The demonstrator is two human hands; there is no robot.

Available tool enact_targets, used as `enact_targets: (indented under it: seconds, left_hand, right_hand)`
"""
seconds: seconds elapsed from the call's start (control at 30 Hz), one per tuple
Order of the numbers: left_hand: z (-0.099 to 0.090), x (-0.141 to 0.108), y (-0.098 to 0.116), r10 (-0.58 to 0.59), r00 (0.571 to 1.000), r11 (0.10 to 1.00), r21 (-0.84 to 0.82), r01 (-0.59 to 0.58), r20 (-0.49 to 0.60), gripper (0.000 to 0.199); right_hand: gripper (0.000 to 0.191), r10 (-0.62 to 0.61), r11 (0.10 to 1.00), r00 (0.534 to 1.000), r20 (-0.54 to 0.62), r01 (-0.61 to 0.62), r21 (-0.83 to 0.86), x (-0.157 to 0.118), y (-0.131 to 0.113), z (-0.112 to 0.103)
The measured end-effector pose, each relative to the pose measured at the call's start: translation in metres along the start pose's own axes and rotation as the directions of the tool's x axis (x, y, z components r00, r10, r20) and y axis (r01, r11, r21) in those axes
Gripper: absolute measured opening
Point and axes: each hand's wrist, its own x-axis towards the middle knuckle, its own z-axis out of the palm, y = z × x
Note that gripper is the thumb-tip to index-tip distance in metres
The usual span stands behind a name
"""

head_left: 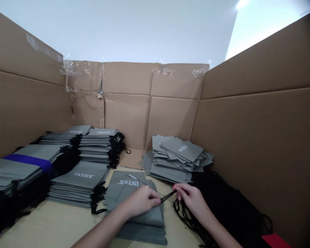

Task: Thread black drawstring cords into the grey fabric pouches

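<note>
In the head view, your left hand (144, 199) is nearly closed, its thumb and forefinger pinching a short stretch of black cord (167, 196). Your right hand (192, 198) has its fingertips drawn together on the other end of that cord, so the cord runs as a doubled line across the narrow gap between your two hands. A small bit of red (174, 185) shows at your right fingertips; what it belongs to is too small to tell. A thin rod (131, 176) with a pale tip slants from beyond your left knuckles toward your right fingers; whether either hand grips it, I cannot tell.

Right under your left hand and wrist lies a pile of grey pouches (142, 234), the printed top ones fanned a little out of line. Whether the cord passes through one of them is hidden.

Beyond your right hand sits a loose, uneven stack of grey pouches (182, 151), and to that hand's right spreads a heap of black cords (229, 203), some loops hanging just beneath your fingers. To the left of your left hand stand neater corded stacks (77, 179), the farthest left one crossed by a blue band (28, 162).
</note>
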Motion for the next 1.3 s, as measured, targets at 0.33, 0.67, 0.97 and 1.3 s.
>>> enact_targets:
  seconds: [0.33,0.67,0.97,1.3]
  left_hand:
    - [-0.009,-0.007,0.017,0.093,0.995,0.99,-0.112,-0.088,0.04,0.024]
    - [0.008,0.003,0.011,0.021,0.948,0.977,-0.194,-0.087,-0.318,0.013]
    - [0.015,-0.009,0.019,0.132,0.989,0.678,0.734,-0.042,-0.066,0.024]
    - [0.017,-0.013,0.024,0.189,0.972,0.867,0.489,-0.099,-0.14,0.03]
  right_hand:
    - [0.023,-0.09,0.994,0.993,-0.073,0.085,-0.067,-0.005,-0.006,0.018]
    - [0.029,0.054,0.993,0.976,0.209,-0.074,0.09,-0.017,-0.012,0.052]
    - [0.036,0.272,0.756,0.833,0.482,-0.495,0.428,-0.021,-0.027,0.029]
    - [0.029,0.239,0.597,0.758,0.606,-0.607,0.524,-0.025,-0.032,0.021]
